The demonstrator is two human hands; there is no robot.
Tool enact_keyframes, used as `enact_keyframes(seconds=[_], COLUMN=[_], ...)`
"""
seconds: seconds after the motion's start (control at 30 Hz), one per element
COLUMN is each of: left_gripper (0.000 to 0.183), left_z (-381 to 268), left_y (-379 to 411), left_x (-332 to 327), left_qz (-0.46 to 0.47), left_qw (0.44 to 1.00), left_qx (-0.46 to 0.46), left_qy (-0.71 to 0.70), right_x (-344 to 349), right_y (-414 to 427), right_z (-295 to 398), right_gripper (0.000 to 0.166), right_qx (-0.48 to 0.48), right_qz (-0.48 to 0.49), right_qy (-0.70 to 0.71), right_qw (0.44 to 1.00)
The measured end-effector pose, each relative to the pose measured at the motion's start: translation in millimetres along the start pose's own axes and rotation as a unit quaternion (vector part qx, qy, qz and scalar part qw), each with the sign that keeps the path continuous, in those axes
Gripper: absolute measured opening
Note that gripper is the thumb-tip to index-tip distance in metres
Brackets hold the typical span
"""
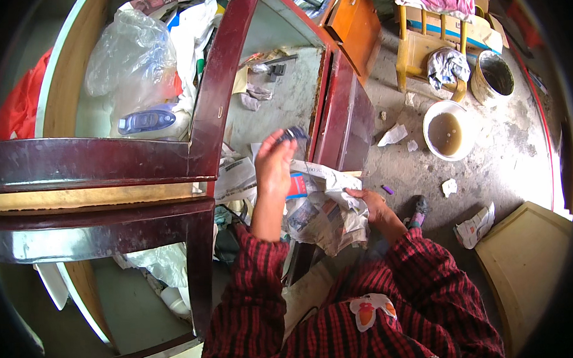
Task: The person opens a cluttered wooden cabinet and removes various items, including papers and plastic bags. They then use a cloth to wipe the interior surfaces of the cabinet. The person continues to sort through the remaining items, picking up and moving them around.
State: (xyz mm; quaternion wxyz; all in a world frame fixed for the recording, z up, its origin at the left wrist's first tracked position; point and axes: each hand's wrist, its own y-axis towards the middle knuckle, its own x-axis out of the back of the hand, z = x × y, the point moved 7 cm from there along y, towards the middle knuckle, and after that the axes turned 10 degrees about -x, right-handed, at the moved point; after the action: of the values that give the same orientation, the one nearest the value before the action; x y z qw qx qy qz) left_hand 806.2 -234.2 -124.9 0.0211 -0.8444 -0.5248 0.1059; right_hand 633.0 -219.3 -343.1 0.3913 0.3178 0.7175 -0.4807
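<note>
My left hand [275, 167] is raised over the cabinet's lower shelf [288, 103], its fingers closed on a small dark object [293, 134] that is blurred. To the right, my right hand [373, 205] grips the edge of a crumpled printed paper sheet [341, 189], which hangs in front of me. A red and blue printed piece [296, 185] lies by that sheet. On the shelf rest a small black plastic part [277, 72], a crumpled grey cloth or paper [255, 96] and other scraps. Folded newspaper [234, 179] sits left of my left wrist.
A dark red cabinet frame [101, 162] holds a clear plastic bag [131, 56] and a blue-labelled bottle [147, 122]. On the floor stand a white basin of murky water [445, 131], a dirty bucket [492, 78], a wooden chair [402, 56] and paper scraps. A beige panel [530, 260] is at lower right.
</note>
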Motion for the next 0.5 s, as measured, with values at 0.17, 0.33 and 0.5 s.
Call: enact_keyframes(seconds=[0.17, 0.33, 0.5], left_gripper=[0.036, 0.022, 0.019], left_z=[-9.7, -60.6, 68.2], left_y=[102.3, 109.6, 6.0], left_x=[3.6, -86.3, -117.4], left_qz=[-0.071, 0.096, 0.573], left_qw=[0.994, 0.978, 0.587], left_qx=[-0.049, -0.183, -0.274], left_qy=[-0.07, 0.011, 0.502], right_x=[-4.4, 13.7, -1.3], right_y=[-4.2, -4.4, -0.6], right_z=[-5.2, 3.0, -2.5], right_gripper=[0.031, 0.03, 0.029], right_qx=[-0.002, 0.032, -0.022], right_qz=[-0.012, -0.009, -0.007], right_qy=[-0.02, -0.019, -0.044], right_qw=[1.0, 0.999, 0.999])
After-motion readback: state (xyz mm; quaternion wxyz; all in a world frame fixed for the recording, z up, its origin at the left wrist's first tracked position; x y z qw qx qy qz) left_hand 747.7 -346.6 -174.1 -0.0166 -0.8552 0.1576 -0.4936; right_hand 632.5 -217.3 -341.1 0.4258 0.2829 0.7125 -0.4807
